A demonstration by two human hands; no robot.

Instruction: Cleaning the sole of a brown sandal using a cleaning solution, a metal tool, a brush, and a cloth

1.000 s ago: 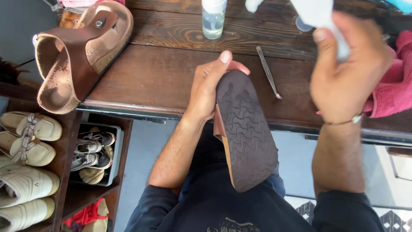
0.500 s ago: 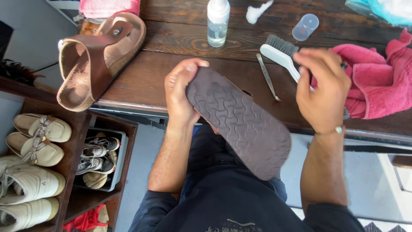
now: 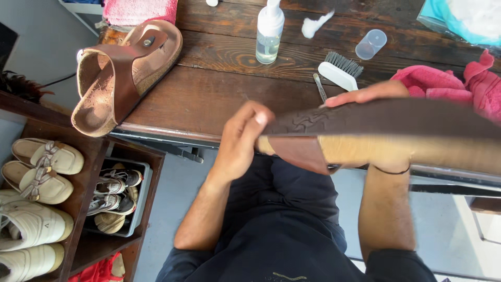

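Observation:
I hold a brown sandal (image 3: 396, 130) on its edge in front of me, with its dark treaded sole facing the table and its cork side facing me. My left hand (image 3: 240, 141) grips its left end. My right hand (image 3: 365, 94) is mostly hidden behind the sandal, and only its fingers show, curled over the top edge. A white brush (image 3: 339, 70) with dark bristles lies on the wooden table (image 3: 209, 99), just beyond my right fingers. The matching brown sandal (image 3: 125, 73) rests at the table's left corner, footbed up.
On the table are a clear spray bottle (image 3: 270, 34), a thin metal tool (image 3: 319, 87), a clear plastic cap (image 3: 371, 44), a white wad (image 3: 315, 23) and a pink towel (image 3: 454, 83). A wooden shoe rack (image 3: 83, 209) with several shoes stands at the lower left.
My right hand has put the brush down on the table and taken hold of the sandal. The sandal has turned from sole-up onto its edge and swung to the right.

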